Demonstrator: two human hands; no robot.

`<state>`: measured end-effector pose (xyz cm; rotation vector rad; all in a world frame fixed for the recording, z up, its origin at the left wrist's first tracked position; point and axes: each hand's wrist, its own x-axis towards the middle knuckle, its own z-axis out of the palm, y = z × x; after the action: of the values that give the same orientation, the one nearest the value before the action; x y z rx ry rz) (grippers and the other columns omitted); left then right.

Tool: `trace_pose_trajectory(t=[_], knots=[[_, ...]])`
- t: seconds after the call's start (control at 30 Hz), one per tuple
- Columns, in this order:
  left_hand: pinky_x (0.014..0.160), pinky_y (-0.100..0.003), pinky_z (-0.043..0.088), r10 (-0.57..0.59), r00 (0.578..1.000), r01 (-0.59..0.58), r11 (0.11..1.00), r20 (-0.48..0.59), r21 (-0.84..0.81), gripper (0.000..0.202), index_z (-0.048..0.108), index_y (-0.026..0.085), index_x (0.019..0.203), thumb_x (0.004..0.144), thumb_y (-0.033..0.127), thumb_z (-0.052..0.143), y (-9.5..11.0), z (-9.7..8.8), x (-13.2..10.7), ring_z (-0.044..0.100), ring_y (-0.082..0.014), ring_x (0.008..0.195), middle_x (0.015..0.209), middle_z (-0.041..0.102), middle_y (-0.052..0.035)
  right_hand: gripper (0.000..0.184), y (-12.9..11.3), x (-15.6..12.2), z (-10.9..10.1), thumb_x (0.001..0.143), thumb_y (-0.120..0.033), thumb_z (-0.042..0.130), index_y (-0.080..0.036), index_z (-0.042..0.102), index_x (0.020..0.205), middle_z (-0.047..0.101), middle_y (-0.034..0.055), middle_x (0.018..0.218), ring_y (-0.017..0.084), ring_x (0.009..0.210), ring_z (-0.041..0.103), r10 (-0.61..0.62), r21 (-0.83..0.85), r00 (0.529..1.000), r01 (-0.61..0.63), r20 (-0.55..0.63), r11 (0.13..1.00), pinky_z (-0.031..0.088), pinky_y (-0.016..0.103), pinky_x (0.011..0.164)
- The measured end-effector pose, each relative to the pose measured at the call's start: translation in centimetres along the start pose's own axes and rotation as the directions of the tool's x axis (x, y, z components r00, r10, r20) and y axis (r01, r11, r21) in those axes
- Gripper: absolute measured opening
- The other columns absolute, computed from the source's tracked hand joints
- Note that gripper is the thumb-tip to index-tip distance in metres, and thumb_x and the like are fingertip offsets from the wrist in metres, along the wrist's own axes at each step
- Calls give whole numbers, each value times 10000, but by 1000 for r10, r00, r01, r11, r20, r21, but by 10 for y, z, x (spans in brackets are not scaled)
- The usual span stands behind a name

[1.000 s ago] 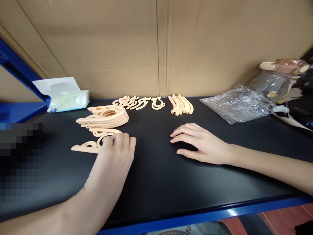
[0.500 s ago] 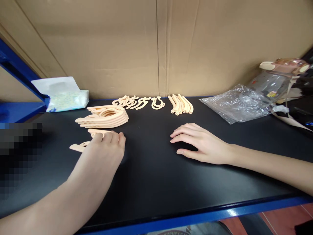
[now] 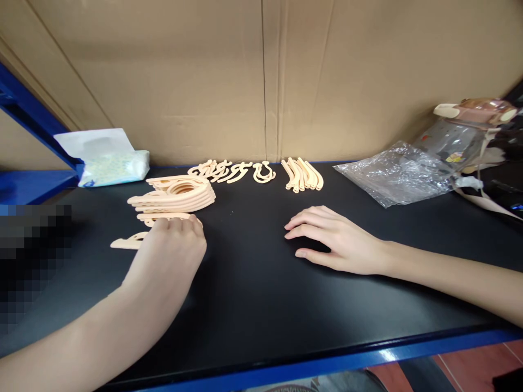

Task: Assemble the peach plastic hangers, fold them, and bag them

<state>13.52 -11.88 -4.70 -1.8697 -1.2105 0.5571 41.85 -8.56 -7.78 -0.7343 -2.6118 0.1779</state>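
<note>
My left hand is closed over a beige plastic folding hanger at the left of the black table. Its fingers hide much of the hanger, whose ends stick out to the left and behind the knuckles. Just behind lies a stack of matching folded hangers. My right hand lies palm down on the table, fingers apart, holding nothing.
Along the back are loose hook-shaped pieces, a U-shaped piece and curved arm pieces. A tissue pack stands at the back left. Clear plastic wrap and a transparent bottle sit at the right.
My left hand has shifted slightly left with the hanger, which now lies nearer the stack at its far edge. My right hand has stayed put.
</note>
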Motion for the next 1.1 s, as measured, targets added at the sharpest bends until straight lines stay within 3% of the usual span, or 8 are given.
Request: trace_pose_trajectory(t=[0.1,0.23,0.33,0.53,0.87,1.03,1.1], knots=[[663,-316,444,55,998,-57,997,33,52,370,649,75,901,736,-74,353,1,-3,0,624,-250,717,793,665,-139,233,0,1,1,943,-326,526,-194,604,1119,643,86,1156,210,1077,566,-2,1,1000,2,-4,1000,440,401,954],[626,-334,436,47,999,-49,996,28,76,378,657,50,874,638,-105,405,4,1,2,621,-285,694,766,639,-153,234,1,2,1,942,-324,527,-190,605,1118,643,91,1156,212,1072,567,-5,3,1000,5,-5,1000,442,402,947],[607,-340,431,51,998,-46,993,-36,112,415,665,34,906,637,-111,385,7,5,3,616,-294,680,753,630,-158,234,1,1,0,942,-321,528,-190,606,1120,642,88,1155,210,1076,565,-3,4,1000,3,-2,1000,439,398,953],[603,-336,427,29,1000,-28,992,-10,127,509,679,48,956,629,-135,335,8,4,4,605,-289,682,773,640,-166,232,0,1,1,940,-319,530,-189,609,1115,642,87,1154,207,1069,568,-7,-1,1000,7,-9,1000,439,392,952],[584,-339,436,31,995,-17,989,-92,148,410,670,17,888,642,-124,375,9,3,0,611,-293,660,721,604,-143,240,1,0,1,940,-320,530,-178,614,1114,639,81,1154,196,1072,560,-1,5,1000,1,0,1000,427,370,964],[696,-395,494,26,999,-27,999,23,47,506,675,-30,1043,679,-127,337,5,2,4,653,-336,777,819,669,-206,239,1,0,1,940,-320,532,-180,611,1117,639,84,1154,198,1073,560,-7,2,1000,7,-8,1000,430,378,961],[809,-476,490,43,996,-46,998,-76,-41,542,637,-59,1154,732,-97,299,8,3,7,652,-383,924,958,683,-264,238,1,0,1,940,-323,530,-185,610,1117,640,85,1151,202,1069,562,-9,3,1000,9,-10,1000,434,386,957]])
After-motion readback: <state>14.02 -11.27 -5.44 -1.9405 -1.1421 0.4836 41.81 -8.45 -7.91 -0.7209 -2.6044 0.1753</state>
